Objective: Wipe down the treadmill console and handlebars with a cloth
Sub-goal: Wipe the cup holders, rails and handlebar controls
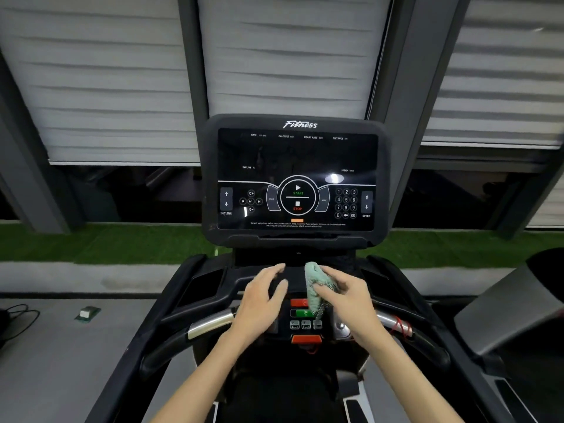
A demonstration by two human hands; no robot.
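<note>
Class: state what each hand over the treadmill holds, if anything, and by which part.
The right hand grips the green cloth by its bunched middle, with its ends poking out above and below. The left hand holds nothing; its fingers are relaxed.

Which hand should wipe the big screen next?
The right hand: it holds the green cloth, just below the console screen. The left hand is open and holds nothing.

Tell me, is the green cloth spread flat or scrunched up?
Scrunched up. The cloth is bunched into a lump in the right hand, with no flat sheet showing.
</note>
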